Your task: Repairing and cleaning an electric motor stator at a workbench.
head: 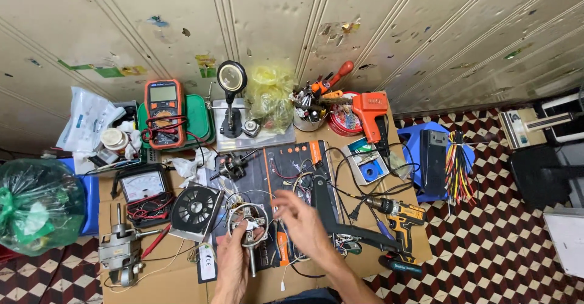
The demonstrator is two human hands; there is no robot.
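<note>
Right now your left hand [233,256] sits at the bottom centre of the frame, its fingers closed around a small silvery fan-motor core with a steel shaft and loose wire windings [246,226]; the shaft points down toward you. Your right hand [302,222] hovers just beside it, fingers spread and holding nothing, blurred in the picture, so whether it touches the wires cannot be told. As a judgement, the work looks midway: the core is out of any housing and bare in your grip, and nothing shows it being joined to another part yet.

Left of your hands lie a black round fan grille in a square frame [195,206] and, at the lower left, a grey motor body with a protruding axle [119,250]. To the right, a yellow and black cordless drill [401,219] rests on the brown cardboard work surface [152,279].

Further up, an orange digital multimeter [164,113] stands at upper left, a black magnifier on a stand [232,91] at upper centre, and an orange soldering gun [372,114] beside it.
</note>
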